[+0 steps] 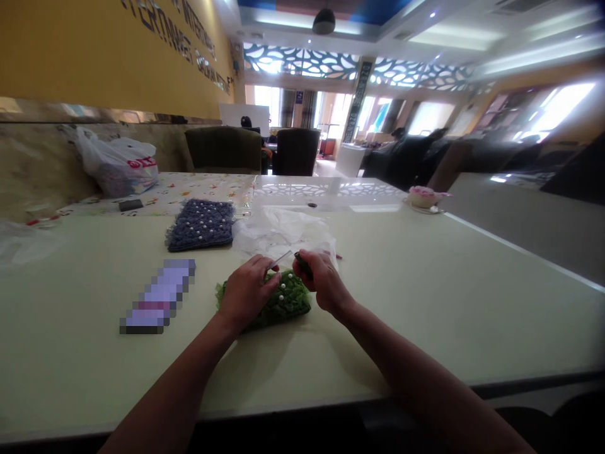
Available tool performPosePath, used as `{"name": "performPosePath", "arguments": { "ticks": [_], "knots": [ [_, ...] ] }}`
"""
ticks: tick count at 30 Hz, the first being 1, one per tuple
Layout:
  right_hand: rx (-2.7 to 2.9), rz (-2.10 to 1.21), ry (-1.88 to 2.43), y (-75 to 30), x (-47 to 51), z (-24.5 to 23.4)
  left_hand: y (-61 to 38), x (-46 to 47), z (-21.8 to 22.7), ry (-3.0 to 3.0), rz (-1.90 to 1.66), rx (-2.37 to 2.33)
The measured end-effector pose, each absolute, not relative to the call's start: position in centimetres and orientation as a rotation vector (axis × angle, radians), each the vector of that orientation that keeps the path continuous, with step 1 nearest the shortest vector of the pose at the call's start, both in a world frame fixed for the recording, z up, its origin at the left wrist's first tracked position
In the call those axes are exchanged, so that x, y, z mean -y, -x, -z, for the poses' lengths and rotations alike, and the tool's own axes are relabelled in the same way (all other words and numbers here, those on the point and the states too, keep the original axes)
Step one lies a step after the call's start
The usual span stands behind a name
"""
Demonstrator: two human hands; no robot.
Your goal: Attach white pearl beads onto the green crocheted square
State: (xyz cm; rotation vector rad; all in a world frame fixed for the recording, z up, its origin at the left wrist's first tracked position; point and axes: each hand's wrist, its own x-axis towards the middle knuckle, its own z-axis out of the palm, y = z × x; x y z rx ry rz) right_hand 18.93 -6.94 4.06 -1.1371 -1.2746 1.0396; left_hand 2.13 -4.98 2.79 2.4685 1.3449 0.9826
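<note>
My left hand [248, 290] is closed on a thin translucent stick [282, 258] that looks like a glue stick, its free end pointing up to the right. Held in my right hand [324, 277] is a small dark lighter-like object [303, 265], its end close to the stick's tip. Whether the two touch, I cannot tell. Beneath both hands lies a ruffled green fabric piece [293, 304] dotted with white pearl beads. My left hand and wrist cover its left part.
A navy beaded fabric piece [201, 225] lies behind on the table [425, 302], beside crumpled white plastic [283, 230]. A phone-like slab [161, 296], pixelated, is at left. Farther back are a full plastic bag [123, 164], a small dark flat item [131, 205] and a pink flower cup [423, 197].
</note>
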Motion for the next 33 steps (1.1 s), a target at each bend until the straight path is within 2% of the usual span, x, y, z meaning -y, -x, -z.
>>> {"name": "performPosePath", "arguments": {
  "ticks": [27,33],
  "knots": [
    [1.334,-1.083,1.148,-18.95,6.99,-4.12,-2.15,4.93,-2.78,-2.493,-0.978,-1.34],
    [1.326,-1.039,1.117,-19.05,6.86,-3.95,-2.17,5.27,-3.26,-2.265,-1.048,-1.255]
  ]
}}
